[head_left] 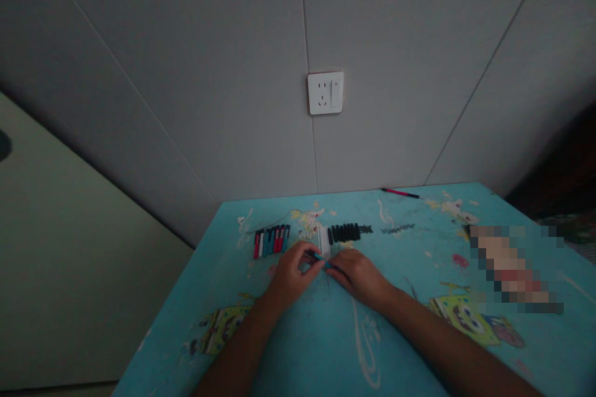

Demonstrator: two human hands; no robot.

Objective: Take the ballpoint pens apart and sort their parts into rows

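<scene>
My left hand (294, 272) and my right hand (362, 276) meet over the middle of the table, fingers pinched on a small blue pen piece (318, 255). My left fingers hold its darker end, and my right fingertips close on the other end; the grip hides much of it. Just beyond my hands lie thin white pen refills (323, 237) side by side. To their right is a row of short black pen parts (343, 233). Left of my hands, several red, white and teal pen barrels (271, 242) with dark tops lie in a row.
Small springs (398, 229) and little dark parts (366, 229) lie right of the black row. A red and black pen (400, 193) rests near the wall. A blurred-out flat item (514, 270) is at the right of the cartoon-print table (298, 347). The wall holds a socket (326, 93).
</scene>
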